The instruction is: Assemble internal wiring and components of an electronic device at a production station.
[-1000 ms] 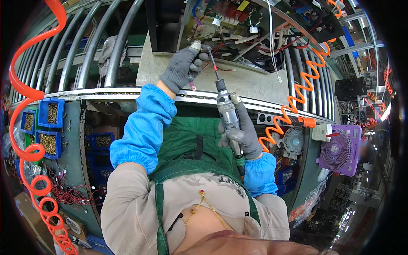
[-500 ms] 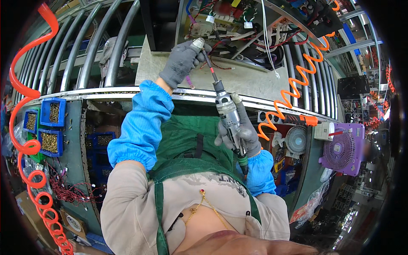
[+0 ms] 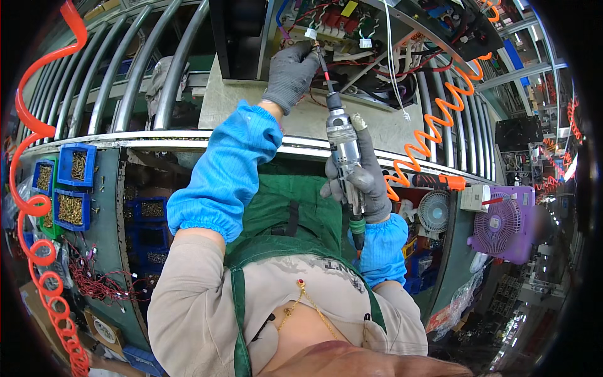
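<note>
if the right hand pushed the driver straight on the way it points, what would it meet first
Probably the white connector, just past the tip of the driver the right hand holds; depth is unclear from one view, so the tip may pass over or under it.

At the far centre, an open case (image 3: 246, 60) rests on a plate (image 3: 225, 110), with rollers (image 3: 181, 66) to left and right. The left hand (image 3: 292, 75) is at the case, just left of the tip of the power driver (image 3: 344, 141); the right hand (image 3: 366, 185) wraps the driver's near part. On the left worktop (image 3: 107, 223), bins (image 3: 77, 183) stand beyond bunched wires (image 3: 97, 284).
</note>
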### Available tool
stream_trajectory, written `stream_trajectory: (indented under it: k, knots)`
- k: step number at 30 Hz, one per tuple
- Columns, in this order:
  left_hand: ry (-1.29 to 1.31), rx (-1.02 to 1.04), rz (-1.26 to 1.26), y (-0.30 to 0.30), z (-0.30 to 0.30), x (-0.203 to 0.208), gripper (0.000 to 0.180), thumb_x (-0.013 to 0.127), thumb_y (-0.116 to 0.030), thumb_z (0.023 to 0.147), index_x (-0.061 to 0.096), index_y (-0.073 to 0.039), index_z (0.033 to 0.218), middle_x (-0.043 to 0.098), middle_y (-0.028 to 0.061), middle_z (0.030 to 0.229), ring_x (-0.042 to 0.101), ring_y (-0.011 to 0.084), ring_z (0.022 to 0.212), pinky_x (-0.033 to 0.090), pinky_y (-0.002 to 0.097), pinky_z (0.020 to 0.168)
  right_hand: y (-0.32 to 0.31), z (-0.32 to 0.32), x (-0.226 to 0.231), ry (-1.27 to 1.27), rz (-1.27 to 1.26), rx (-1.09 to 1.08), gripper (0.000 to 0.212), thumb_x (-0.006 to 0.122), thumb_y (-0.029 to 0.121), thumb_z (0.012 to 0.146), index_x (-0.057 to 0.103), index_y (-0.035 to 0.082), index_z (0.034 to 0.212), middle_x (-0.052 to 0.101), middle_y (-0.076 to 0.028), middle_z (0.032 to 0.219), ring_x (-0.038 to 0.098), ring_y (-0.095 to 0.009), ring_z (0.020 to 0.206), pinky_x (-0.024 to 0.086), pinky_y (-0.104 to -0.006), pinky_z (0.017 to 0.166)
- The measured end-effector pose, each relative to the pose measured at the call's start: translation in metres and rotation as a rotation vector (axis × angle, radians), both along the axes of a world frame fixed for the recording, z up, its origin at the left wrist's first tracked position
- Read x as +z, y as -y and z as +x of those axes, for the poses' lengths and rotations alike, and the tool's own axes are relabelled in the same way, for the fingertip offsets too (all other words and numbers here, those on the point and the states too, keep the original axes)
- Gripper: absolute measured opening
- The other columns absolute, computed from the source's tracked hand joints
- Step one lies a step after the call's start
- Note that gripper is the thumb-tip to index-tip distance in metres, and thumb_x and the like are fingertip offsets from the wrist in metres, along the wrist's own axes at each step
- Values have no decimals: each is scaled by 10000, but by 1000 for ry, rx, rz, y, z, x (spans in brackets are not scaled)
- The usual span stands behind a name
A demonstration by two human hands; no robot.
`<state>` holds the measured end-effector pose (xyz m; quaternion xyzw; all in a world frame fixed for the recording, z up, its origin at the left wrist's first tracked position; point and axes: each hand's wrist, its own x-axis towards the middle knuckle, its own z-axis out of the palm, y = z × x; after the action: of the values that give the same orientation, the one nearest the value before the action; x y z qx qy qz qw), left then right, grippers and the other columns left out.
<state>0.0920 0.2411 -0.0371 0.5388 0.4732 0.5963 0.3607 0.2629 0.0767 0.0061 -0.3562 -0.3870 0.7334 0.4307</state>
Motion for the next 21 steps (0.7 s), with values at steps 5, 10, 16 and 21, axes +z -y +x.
stream_trajectory:
  k: [5,10,16,21]
  knots:
    - [-180,88,36,-6,-3,-4,295,599,-256,833,664,-19,995,662,208,862,641,336,777,493,366,697,-5,-11,4,1,-9,-20,938,678,213,705,166,276,1489,562,-120,831,570,-169,515,578,-356,545]
    - [-355,155,94,-14,-8,-4,275,559,-264,828,667,-106,1026,646,198,900,611,386,841,492,436,728,-19,-18,-14,-316,49,52,854,640,286,810,127,275,1493,549,-187,882,554,-166,481,577,-363,550]
    - [-245,266,154,-38,-1,-8,266,555,-255,813,669,-134,1020,651,178,915,613,379,855,494,457,735,-39,-36,-14,-207,101,-38,885,673,247,771,155,258,1488,574,-151,818,575,-175,486,580,-350,520]
    - [-358,299,127,-48,-3,-18,258,559,-267,813,677,-140,1004,658,171,891,624,366,840,498,461,745,-44,-41,-19,-195,112,-60,891,675,261,770,150,257,1489,566,-149,780,568,-168,481,569,-343,496]
